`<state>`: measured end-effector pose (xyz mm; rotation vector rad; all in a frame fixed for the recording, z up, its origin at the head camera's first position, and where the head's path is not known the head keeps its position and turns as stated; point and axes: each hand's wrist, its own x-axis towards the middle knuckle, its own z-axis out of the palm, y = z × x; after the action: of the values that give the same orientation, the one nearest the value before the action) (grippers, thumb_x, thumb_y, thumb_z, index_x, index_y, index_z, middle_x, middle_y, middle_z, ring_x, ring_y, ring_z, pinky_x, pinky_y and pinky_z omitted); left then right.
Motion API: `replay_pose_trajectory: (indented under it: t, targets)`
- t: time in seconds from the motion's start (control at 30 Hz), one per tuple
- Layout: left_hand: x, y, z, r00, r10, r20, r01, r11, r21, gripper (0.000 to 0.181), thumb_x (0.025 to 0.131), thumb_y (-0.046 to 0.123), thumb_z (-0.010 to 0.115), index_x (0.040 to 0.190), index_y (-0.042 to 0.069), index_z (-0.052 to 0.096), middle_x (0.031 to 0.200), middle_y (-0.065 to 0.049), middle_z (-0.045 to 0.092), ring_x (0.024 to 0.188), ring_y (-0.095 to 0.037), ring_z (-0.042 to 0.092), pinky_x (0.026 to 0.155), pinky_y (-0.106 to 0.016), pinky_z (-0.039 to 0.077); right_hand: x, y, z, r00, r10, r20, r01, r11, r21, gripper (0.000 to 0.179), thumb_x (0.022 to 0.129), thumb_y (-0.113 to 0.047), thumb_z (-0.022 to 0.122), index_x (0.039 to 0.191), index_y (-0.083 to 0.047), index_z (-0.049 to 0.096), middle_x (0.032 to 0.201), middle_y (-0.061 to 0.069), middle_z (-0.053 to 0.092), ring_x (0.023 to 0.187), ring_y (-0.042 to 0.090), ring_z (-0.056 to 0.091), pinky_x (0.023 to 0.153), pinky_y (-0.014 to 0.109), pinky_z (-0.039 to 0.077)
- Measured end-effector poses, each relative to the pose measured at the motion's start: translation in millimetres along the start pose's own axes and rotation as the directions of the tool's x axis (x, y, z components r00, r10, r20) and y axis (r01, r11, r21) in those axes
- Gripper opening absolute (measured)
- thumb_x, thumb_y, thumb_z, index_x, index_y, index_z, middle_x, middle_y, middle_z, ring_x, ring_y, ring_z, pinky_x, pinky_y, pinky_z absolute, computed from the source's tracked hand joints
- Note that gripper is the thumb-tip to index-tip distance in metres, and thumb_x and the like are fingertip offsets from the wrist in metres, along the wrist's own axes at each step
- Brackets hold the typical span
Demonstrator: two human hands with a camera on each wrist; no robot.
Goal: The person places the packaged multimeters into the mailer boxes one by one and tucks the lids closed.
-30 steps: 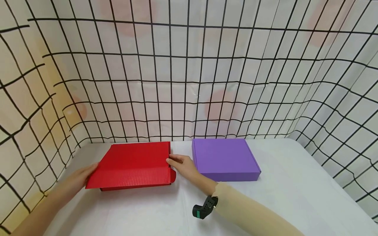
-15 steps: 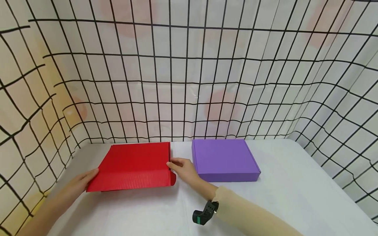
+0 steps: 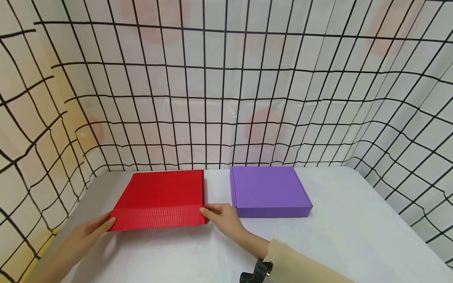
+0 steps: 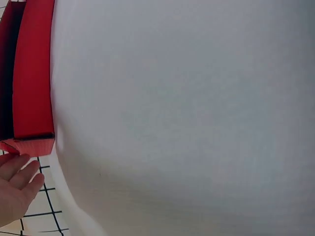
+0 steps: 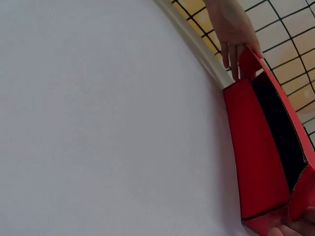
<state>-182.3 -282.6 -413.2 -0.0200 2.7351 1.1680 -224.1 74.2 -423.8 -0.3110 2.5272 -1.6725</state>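
Observation:
A red cardboard mailer box [image 3: 164,188] lies flat on the left half of the white table. Its lid is partly lowered, and a dark gap shows between lid and front wall [image 5: 256,147] in the right wrist view. At the lid's front left corner, my left hand [image 3: 88,234] pinches the flap with thumb and fingers; its other fingers stretch out beside the box end in the left wrist view. My right hand [image 3: 226,220] holds the front right corner by the small side tab [image 5: 302,196], thumb in front.
A closed purple box [image 3: 270,190] lies just right of the red one, close to my right hand. Black wire grid [image 3: 226,98] rises along the back and both sides of the white table [image 3: 336,236]. A black strap [image 3: 258,271] hangs at my right wrist.
My right hand has slid forward along the box's right side to the front corner tab, which now lies tucked in. My left hand has shifted slightly toward me at the flap corner.

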Motion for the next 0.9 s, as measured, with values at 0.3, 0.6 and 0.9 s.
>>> replay_pose_trajectory:
  t: [0.3, 0.6, 0.9]
  targets:
    - [-3.3, 1.9, 3.0, 0.999, 0.005, 0.046, -0.004, 1.0, -0.009, 0.068, 0.098, 0.042, 0.035, 0.138, -0.012, 0.026, 0.137, -0.031, 0.034, 0.127, -0.049, 0.03, 0.094, -0.057, 0.038, -7.8, -5, -1, 0.996, -0.052, 0.077, 0.058, 0.995, -0.077, 0.048, 0.091, -0.031, 0.057, 0.121, 0.006, 0.057, 0.113, 0.014, 0.065, 0.103, 0.026, 0.062, 0.083, 0.039, 0.052]
    - [-1.9, 9.6, 0.5, 1.0, -0.002, 0.022, 0.0, 0.997, 0.082, 0.068, 0.097, 0.045, 0.037, 0.134, -0.012, 0.035, 0.129, -0.03, 0.047, 0.122, -0.048, 0.039, 0.089, -0.056, 0.042, -14.7, -15, -4, 0.988, -0.057, 0.14, 0.076, 0.988, -0.137, 0.049, 0.091, -0.029, 0.057, 0.121, 0.01, 0.054, 0.106, 0.015, 0.067, 0.101, 0.026, 0.064, 0.084, 0.04, 0.051]
    - [-0.1, 15.4, -8.1, 0.999, 0.027, 0.041, -0.032, 0.991, 0.13, 0.058, 0.097, 0.04, 0.041, 0.125, -0.011, 0.05, 0.107, -0.018, 0.066, 0.094, -0.029, 0.063, 0.074, -0.033, 0.052, -12.6, -21, -4, 0.986, -0.058, 0.159, 0.082, 0.986, -0.147, 0.044, 0.092, -0.022, 0.056, 0.117, 0.013, 0.055, 0.108, 0.02, 0.065, 0.101, 0.029, 0.063, 0.081, 0.038, 0.052]
